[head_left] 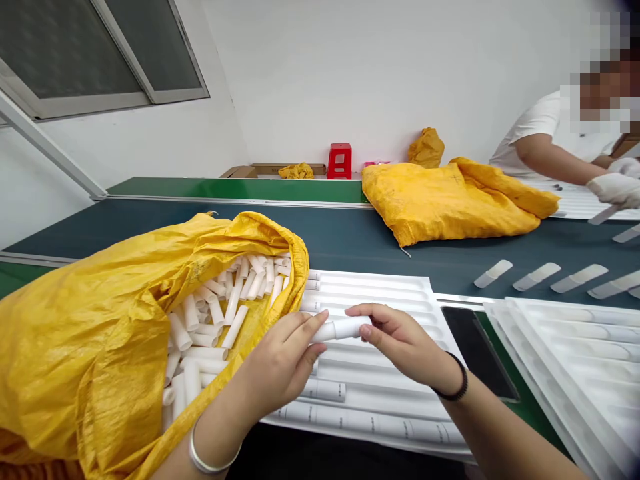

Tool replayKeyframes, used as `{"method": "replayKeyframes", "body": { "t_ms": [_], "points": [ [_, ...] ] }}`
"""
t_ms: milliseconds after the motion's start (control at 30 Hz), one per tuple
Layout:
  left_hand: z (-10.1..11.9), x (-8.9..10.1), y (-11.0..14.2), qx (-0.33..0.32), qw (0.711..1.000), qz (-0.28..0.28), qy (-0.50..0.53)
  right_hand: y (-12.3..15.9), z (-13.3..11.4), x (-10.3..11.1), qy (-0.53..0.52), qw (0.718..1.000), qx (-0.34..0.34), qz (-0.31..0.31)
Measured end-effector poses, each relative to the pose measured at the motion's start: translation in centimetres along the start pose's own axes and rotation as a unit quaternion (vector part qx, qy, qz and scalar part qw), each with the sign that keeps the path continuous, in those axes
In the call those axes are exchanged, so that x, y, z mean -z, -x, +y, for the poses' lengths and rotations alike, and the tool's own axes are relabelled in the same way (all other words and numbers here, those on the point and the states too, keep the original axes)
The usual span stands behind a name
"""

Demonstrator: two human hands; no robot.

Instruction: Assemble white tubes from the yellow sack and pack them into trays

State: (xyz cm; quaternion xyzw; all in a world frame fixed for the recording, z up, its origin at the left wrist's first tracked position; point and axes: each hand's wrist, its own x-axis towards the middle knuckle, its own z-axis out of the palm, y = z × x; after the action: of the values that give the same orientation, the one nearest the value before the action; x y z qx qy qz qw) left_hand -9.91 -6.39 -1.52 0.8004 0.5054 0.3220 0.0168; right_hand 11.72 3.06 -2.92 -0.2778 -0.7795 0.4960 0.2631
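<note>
My left hand (295, 347) pinches one end of a white plastic tube (345, 328), and my right hand (393, 337) grips its other end. A seam runs around the tube near its middle, where two pieces meet. Just below lies a white grooved tray (395, 293), with printed white tubes (370, 422) lined up in its nearest groove and a few more at its left side. Beside my left hand a yellow woven sack (100, 340) gapes, full of loose white tubes (233, 327).
A dark phone (477, 347) lies right of the tray, by stacked white trays (580, 360). Several capped tubes (537, 277) rest on the conveyor belt (330, 233). Another yellow sack (450, 200) lies across it. A gloved co-worker (555, 143) works at the far right.
</note>
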Motion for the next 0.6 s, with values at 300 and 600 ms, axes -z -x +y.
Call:
{"method": "replayKeyframes", "body": {
  "t_ms": [300,600],
  "points": [
    [1.4,-1.7,0.5,0.041,0.997,-0.004,0.059,1.0,0.0,-1.4,0.178,0.969,0.174,-0.008],
    [-8.0,-0.6,3.2,0.317,0.92,-0.07,-0.22,-2.2,8.3,10.4,0.338,0.884,-0.126,0.296]
  ]
}}
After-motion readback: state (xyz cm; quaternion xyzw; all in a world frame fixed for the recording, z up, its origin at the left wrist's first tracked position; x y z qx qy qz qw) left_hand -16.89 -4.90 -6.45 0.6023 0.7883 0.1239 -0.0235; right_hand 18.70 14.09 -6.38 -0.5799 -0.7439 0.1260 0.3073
